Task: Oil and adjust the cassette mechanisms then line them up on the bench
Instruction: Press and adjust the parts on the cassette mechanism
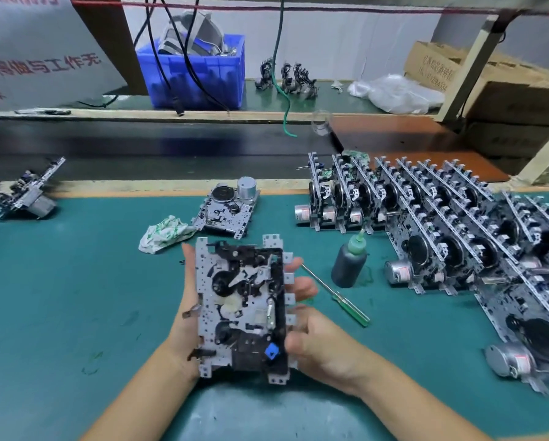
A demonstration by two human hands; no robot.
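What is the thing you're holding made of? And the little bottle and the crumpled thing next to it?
The cassette mechanism looks like a dull silvery metal plate with punched holes, carrying matte black parts, probably plastic. The oil bottle seems to be soft dark plastic with a green plastic nozzle, faintly shiny. The crumpled rag looks like cloth, white with green print, folding softly.

Mat (60, 281) open left; oil bottle (349, 265), screwdriver (336, 294), mechanism rows (457, 237) block right.

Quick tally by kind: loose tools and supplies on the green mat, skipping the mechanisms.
Dark plastic oil bottle with green nozzle: 1
Thin metal screwdriver with green handle: 1
Crumpled white-and-green cloth: 1
Total: 3
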